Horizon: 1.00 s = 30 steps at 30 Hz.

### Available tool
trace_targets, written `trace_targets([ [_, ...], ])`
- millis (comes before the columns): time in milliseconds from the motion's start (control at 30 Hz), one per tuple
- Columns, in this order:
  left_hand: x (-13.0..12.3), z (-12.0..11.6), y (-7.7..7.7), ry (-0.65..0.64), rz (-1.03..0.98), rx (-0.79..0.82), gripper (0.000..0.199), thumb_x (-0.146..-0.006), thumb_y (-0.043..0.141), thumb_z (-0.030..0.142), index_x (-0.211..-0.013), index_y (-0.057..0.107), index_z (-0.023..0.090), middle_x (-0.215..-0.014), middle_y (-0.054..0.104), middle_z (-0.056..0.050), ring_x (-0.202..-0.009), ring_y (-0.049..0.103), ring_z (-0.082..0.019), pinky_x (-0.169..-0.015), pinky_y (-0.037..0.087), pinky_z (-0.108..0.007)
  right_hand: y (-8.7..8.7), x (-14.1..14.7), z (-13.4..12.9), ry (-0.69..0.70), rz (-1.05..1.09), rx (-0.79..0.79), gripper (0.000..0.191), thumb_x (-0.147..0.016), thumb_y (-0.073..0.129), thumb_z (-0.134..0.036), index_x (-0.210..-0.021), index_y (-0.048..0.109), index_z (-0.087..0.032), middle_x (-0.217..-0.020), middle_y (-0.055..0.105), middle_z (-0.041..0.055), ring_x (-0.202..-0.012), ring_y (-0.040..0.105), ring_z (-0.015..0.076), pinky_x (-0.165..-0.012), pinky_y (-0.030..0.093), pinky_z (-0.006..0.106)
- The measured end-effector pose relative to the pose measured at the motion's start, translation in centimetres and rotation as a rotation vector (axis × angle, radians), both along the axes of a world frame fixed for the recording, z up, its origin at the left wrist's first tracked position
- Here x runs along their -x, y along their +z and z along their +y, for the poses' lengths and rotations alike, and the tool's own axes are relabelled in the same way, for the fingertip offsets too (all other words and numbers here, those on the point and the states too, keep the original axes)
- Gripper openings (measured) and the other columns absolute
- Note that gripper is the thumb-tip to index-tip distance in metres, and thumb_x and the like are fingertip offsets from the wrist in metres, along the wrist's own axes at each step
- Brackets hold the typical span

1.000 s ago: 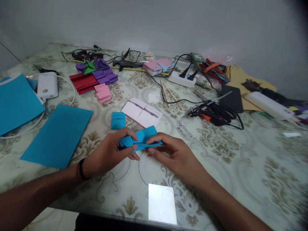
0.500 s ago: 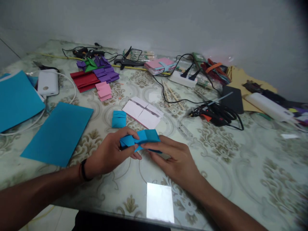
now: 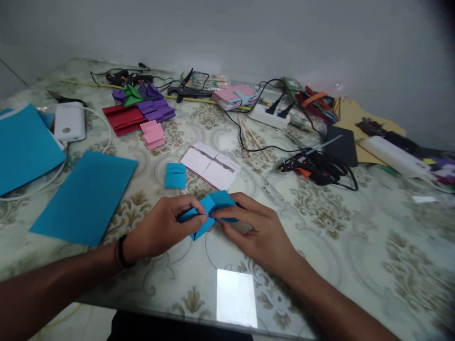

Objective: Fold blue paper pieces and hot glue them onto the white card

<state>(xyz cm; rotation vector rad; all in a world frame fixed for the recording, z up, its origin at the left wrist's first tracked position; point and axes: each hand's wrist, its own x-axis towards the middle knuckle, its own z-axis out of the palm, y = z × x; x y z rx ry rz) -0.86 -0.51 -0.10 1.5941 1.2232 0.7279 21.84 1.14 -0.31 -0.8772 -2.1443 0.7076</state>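
Blue paper (image 3: 219,200) in hands (image 3: 158,227) (image 3: 261,232), filled clear packet (image 3: 218,82)

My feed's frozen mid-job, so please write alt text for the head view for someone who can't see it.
A person's left grip and right grip hold folded blue paper over a patterned table. Just beyond lie a small blue piece and white folded paper; a blue sheet lies left, a glue gun right.
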Motion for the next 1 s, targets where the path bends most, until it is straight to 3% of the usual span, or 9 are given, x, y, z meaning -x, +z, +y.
trace_targets([
  [267, -0.04, 0.0, -0.53, 0.014, -0.101, 0.073, 0.007, -0.092, 0.065, 0.026, -0.093, 0.067, 0.02, -0.07, 0.059, 0.004, -0.063, 0.05, -0.012, -0.057, 0.037, -0.024, -0.04, -0.2, 0.07, 0.019, -0.006, 0.071, 0.027, -0.091, 0.06, -0.008, -0.1, 0.078, -0.026, -0.108, 0.074, 0.0056, -0.093, 0.073, 0.0184, -0.07, 0.059, 0.027],
  [400, -0.03, 0.21, 0.08, 0.01, -0.065, 0.032, 0.017, -0.097, 0.06, 0.033, -0.092, 0.067, 0.019, -0.077, 0.061, 0.002, -0.069, 0.053, -0.013, -0.061, 0.039, -0.025, -0.1, -0.25, 0.16, 0.043, -0.019, 0.085, 0.028, -0.091, 0.059, -0.007, -0.1, 0.079, -0.026, -0.107, 0.074, 0.0049, -0.092, 0.073, 0.0182, -0.076, 0.06, 0.029],
  [533, -0.06, 0.12, 0.02, -0.048, -0.068, 0.112, 0.021, -0.089, 0.071, 0.035, -0.102, 0.064, 0.021, -0.078, 0.056, 0.004, -0.066, 0.05, -0.012, -0.058, 0.038, -0.023, -0.36, -0.37, 0.28, 0.047, -0.036, 0.045, 0.027, -0.093, 0.058, -0.009, -0.1, 0.079, -0.025, -0.107, 0.072, 0.0071, -0.092, 0.072, 0.0182, -0.077, 0.059, 0.03],
  [733, -0.02, -0.01, -0.77, -0.015, 0.014, 0.012, 0.016, -0.087, 0.067, 0.02, -0.102, 0.064, 0.023, -0.077, 0.054, 0.005, -0.065, 0.045, -0.011, -0.06, 0.036, -0.024, -0.5, -0.48, 0.39, 0.051, -0.043, 0.011, 0.028, -0.094, 0.058, -0.009, -0.101, 0.079, -0.026, -0.11, 0.072, 0.007, -0.093, 0.073, 0.0185, -0.079, 0.06, 0.031],
  [1000, 0.09, -0.04, -0.54, 0.021, 0.045, -0.016, 0.009, -0.089, 0.067, 0.026, -0.097, 0.067, 0.021, -0.076, 0.058, 0.004, -0.063, 0.046, -0.012, -0.057, 0.035, -0.024, -0.48, -0.49, 0.47, 0.065, -0.022, 0.006, 0.029, -0.093, 0.058, -0.008, -0.102, 0.078, -0.026, -0.11, 0.073, 0.0068, -0.096, 0.073, 0.0185, -0.082, 0.061, 0.032],
])
